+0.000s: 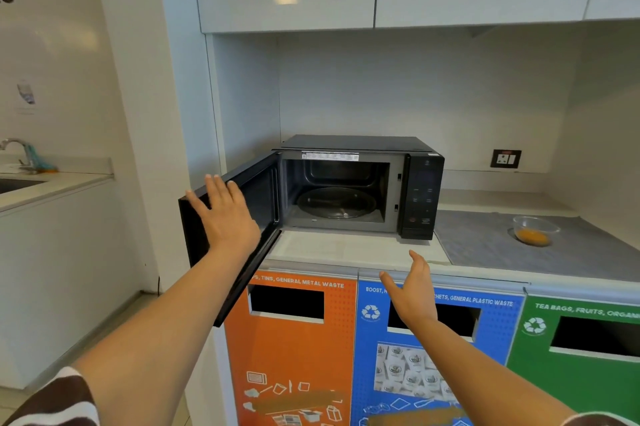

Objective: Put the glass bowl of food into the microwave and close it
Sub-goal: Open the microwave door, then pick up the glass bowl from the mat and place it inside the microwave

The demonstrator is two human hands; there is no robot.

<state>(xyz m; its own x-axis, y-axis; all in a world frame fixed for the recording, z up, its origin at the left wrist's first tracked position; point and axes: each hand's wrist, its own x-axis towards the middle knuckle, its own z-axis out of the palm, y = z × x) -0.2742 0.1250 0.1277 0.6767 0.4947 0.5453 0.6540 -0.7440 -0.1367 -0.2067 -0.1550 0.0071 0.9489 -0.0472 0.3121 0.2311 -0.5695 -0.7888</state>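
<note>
Fingers on the left hand [221, 214] are spread flat against the inside face of the microwave door [239, 235], palm on it, not gripping anything, just resting on or bracing it. Over on the other side, the right hand [414, 290] hangs in the air in front of the counter edge [346, 249], fingers loosely splayed, thumb out, holding nothing.

So where are we with the task? Honestly barely started, I'd say. The door is swung wide to the left and the microwave [360, 183] cavity is empty, only the glass turntable [336, 203] sitting in there. That part's ready to go.

The glass bowl [535, 230] with the orange-ish food is on the grey mat [491, 245] to the right of the microwave, well apart from both hands and untouched. It's upright and looks only partly filled; can't tell what the food is.

What's left, by my read:
- reach the free hand over to the bowl and pick it up
- carry it across past the control panel [422, 197] and set it on the turntable
- swing the door shut

The bowl has smooth sloped sides, so it might be a bit slippery one-handed. The recycling bins [294, 349] under the counter aren't part of this.
</note>
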